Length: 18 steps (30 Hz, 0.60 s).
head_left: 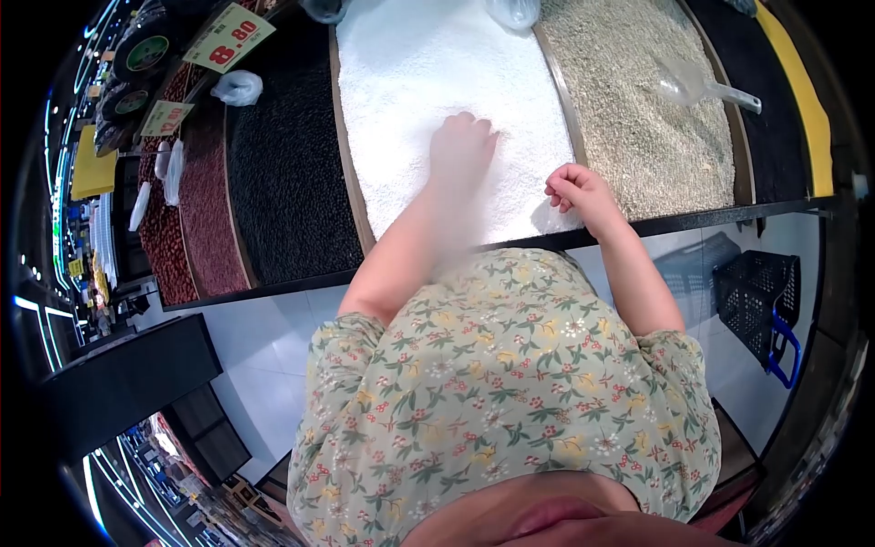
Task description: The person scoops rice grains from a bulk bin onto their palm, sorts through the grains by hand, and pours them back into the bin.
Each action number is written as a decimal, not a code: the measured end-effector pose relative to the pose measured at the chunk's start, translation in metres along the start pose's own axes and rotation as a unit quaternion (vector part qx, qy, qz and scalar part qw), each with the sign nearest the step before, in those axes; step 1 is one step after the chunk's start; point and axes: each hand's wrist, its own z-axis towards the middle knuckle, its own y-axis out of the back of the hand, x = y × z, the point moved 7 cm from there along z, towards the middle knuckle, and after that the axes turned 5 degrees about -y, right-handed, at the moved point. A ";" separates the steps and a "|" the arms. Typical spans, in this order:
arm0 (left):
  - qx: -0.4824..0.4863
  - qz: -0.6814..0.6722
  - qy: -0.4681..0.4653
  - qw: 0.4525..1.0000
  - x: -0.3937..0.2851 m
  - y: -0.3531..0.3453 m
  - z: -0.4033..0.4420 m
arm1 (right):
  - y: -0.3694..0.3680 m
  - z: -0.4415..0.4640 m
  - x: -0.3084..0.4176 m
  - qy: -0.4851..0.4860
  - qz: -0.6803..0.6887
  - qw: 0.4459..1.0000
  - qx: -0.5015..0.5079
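Observation:
My left hand (463,144) is over the middle of a bin of white grain (410,73). Its fingers are curled downward and their tips are hidden, so what they hold, if anything, does not show. A hazy smear covers part of that hand and forearm. My right hand (583,193) is closed near the front right corner of the white grain, thumb pressed against the curled fingers. Anything between them is too small to make out. Beside it, past a thin divider (558,82), lies a bin of beige grain (629,118).
A clear scoop (688,87) rests on the beige grain. To the left are bins of black grain (283,173) and reddish grain (205,201), with price signs (230,38) above. Plastic bags (513,11) lie at the back. A black basket (755,296) stands on the floor at right.

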 end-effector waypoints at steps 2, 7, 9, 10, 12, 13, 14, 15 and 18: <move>0.037 -0.005 0.002 0.999 0.002 -0.004 0.003 | -0.002 0.002 0.001 0.002 -0.009 1.000 0.006; 0.038 -0.251 0.216 0.943 0.048 0.001 0.008 | -0.005 0.005 0.000 -0.003 -0.031 0.999 0.017; 0.024 -0.417 0.322 0.849 0.069 -0.004 0.000 | -0.006 0.008 -0.004 -0.022 -0.046 0.999 0.018; 0.028 -0.548 0.385 0.742 0.074 -0.012 -0.008 | -0.008 0.009 -0.003 -0.023 -0.048 0.998 0.025; 0.026 -0.661 0.435 0.611 0.080 -0.020 -0.020 | -0.012 0.012 0.001 -0.023 -0.052 0.998 0.027; 0.002 -0.779 0.427 0.459 0.077 -0.028 -0.022 | -0.015 0.013 0.002 -0.022 -0.053 0.998 0.030; -0.020 -0.868 0.402 0.289 0.071 -0.030 -0.020 | -0.017 0.014 0.003 -0.018 -0.054 0.998 0.030; -0.020 -0.869 0.401 0.290 0.061 -0.016 -0.018 | -0.019 0.015 0.005 -0.013 -0.054 0.998 0.029; -0.072 -0.909 0.327 0.248 0.041 0.017 -0.011 | -0.024 0.015 0.007 -0.011 -0.063 0.998 0.028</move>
